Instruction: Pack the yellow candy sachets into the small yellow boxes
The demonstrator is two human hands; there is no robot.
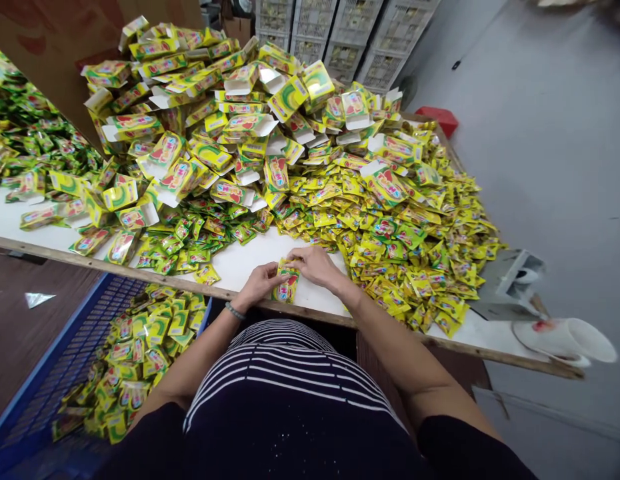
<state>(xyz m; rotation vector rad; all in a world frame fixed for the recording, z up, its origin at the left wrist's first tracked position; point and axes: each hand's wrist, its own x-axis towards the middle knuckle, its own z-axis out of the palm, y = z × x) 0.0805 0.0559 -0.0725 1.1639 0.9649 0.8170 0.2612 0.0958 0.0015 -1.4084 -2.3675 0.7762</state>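
Light plastic crates [310, 30] stacked at the back; red object [439, 121] near grey wall [545, 140]. Table's [260, 250] right end: grey boxy fixture [507, 287], white container [565, 341] beside it. Silvery scrap [39, 299] on floor [20, 270], left.

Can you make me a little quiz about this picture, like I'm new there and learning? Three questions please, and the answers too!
1. What are the left hand and the right hand both touching?
2. True or false: the blue basket sits lower than the white tabletop.
3. Which wrist wears the bracelet?
A) right
B) left
C) both

Key:
1. A small yellow-and-green box.
2. True.
3. B.
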